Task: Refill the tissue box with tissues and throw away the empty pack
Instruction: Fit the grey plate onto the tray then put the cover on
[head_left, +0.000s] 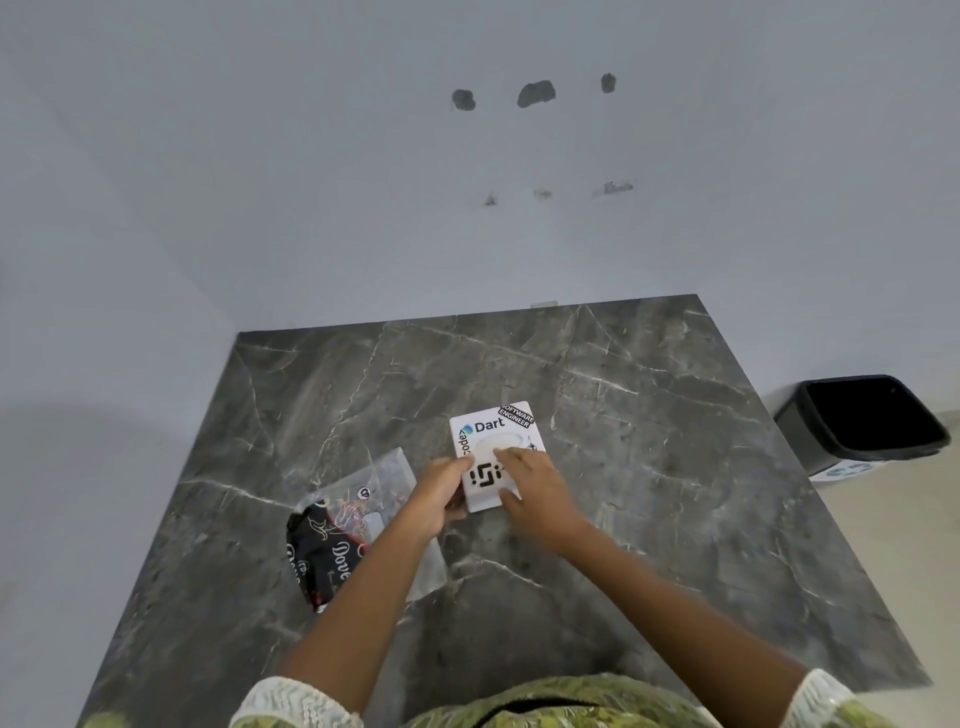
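A white tissue box (491, 434) with stickers on its lid lies on the dark marble table (649, 415), near the middle. My left hand (439, 496) grips its left edge. My right hand (535, 493) rests flat on the lid, fingers over the oval opening. To the left lies the tissue pack (332, 535), a crumpled plastic wrapper, clear at its far end and black with lettering at its near end. Whether it holds tissues cannot be told. My left forearm covers part of the wrapper.
A black waste bin (865, 421) with a dark liner stands on the floor past the table's right edge. A grey wall runs along the table's far edge. My patterned clothing shows at the bottom of the view.
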